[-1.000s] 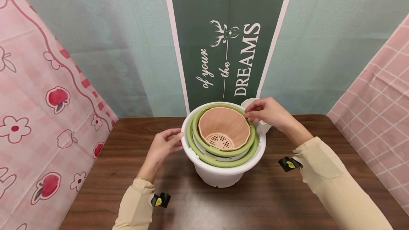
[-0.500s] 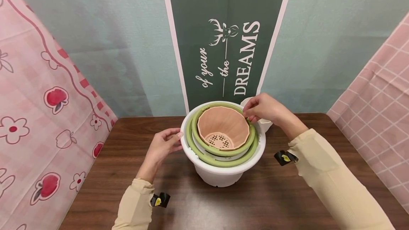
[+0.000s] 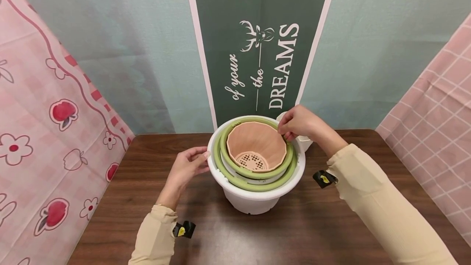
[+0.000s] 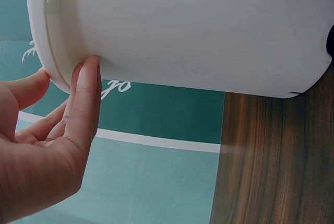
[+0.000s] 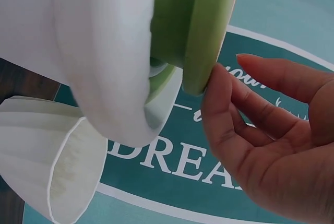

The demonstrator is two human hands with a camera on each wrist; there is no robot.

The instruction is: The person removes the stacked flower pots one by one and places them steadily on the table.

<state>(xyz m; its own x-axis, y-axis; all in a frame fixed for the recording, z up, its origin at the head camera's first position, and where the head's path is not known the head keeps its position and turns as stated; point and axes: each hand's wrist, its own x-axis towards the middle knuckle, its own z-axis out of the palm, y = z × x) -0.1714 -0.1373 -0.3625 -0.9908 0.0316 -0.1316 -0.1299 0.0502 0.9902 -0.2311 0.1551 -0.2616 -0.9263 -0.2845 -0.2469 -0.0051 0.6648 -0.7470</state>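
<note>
Fingers and thumb of the left hand (image 3: 187, 167) pinch the rim of the white pot (image 3: 250, 203) in the head view. It stands upright on the table (image 3: 206, 240), with two green rims (image 3: 254, 188) and a peach pot (image 3: 254, 139), its base pierced, nested inside. At the far right of the nest the right hand (image 3: 299, 122) is at the inner rims, and a white cup (image 3: 306, 144) shows partly behind the white pot.

From the left wrist, the thumb lies against the rim while the fingertips press the wall just under it. That overhang looks a sound hold: smooth, stiff plastic, probably light for its size, though the wall below could slip.

From the right wrist, the index fingertip touches the outside of a green rim; the thumb stands apart from it, so nothing is pinched. The peach pot looks thin and light, likely best taken by its edge; nested walls might stick.
</note>
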